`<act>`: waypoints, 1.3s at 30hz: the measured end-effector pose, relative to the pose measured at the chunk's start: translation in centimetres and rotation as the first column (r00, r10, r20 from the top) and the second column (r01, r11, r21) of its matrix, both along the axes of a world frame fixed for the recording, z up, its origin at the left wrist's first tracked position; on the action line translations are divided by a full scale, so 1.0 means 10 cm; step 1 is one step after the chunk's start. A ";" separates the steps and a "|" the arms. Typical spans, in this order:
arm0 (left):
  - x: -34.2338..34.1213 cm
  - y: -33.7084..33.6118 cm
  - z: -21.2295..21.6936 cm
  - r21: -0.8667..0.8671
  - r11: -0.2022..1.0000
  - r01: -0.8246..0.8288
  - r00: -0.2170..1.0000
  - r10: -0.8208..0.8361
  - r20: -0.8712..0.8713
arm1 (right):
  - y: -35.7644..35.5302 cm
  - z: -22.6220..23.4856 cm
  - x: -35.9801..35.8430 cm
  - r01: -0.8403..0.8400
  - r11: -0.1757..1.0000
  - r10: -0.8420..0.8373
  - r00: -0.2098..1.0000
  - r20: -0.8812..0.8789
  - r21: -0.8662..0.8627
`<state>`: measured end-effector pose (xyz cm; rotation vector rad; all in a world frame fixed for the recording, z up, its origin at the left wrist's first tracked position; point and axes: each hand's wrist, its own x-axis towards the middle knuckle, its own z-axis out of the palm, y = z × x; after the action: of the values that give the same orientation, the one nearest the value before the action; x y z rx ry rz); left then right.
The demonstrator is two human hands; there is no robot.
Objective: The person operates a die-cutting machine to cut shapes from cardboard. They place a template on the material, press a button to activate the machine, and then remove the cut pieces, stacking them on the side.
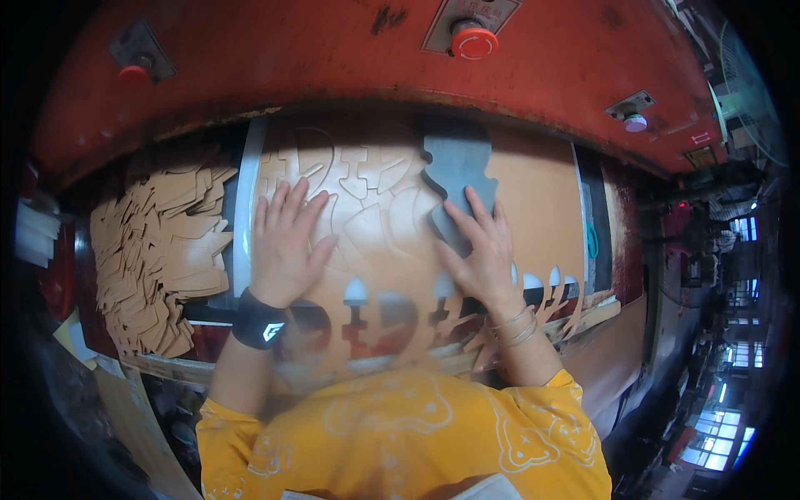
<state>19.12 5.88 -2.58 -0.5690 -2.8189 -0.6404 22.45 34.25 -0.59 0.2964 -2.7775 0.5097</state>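
Observation:
My left hand (288,237) lies flat with spread fingers on a tan sheet (540,198), which looks like leather or board. Curved and notched outlines are cut or pressed into the sheet around it, and its near edge has open cut-outs. My right hand (483,250) rests on the near part of a thick grey cutting die (457,158) with a wavy outline. Its thumb and fingers span the block, which stands on the sheet. The die's underside is hidden.
A heap of cut tan pieces (162,250) lies at the left. Beyond the sheet a red machine body (333,67) overhangs the bed. It carries a large red push button (474,42), a smaller red button (133,73) and a pale knob (635,122). A green loop (592,240) lies at right.

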 end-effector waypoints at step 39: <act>1.68 0.62 -0.30 0.190 0.982 -0.019 0.996 0.002 0.088 | 0.43 -0.01 1.89 -0.113 0.991 0.096 0.974 0.207 0.072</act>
<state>35.89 12.05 -5.55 -0.5018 -2.7948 -0.9429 41.31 38.59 -0.73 0.4341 -2.9999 0.4734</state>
